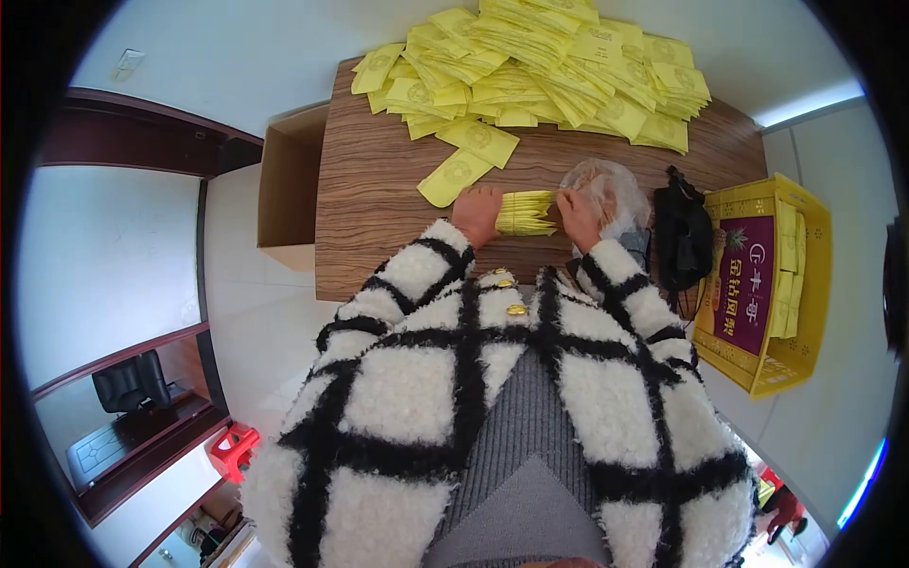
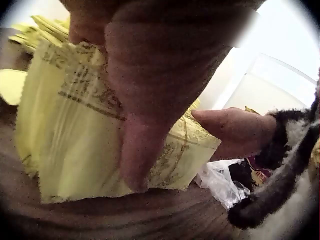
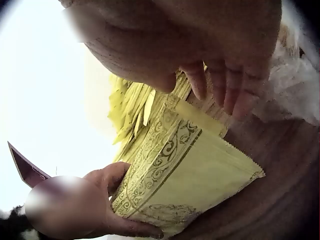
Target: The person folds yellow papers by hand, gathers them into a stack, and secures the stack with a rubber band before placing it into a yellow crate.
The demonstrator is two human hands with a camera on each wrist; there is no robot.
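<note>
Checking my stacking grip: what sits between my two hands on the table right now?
In the head view, a stack of yellow packets lies between the left hand and the right hand, each gripping one end on the wooden table.

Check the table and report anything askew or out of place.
The big heap of yellow packets sprawls unevenly, some overhanging the wooden table's far edge. Two loose packets lie apart, skewed. The stack between the left hand and right hand looks fairly even.
</note>
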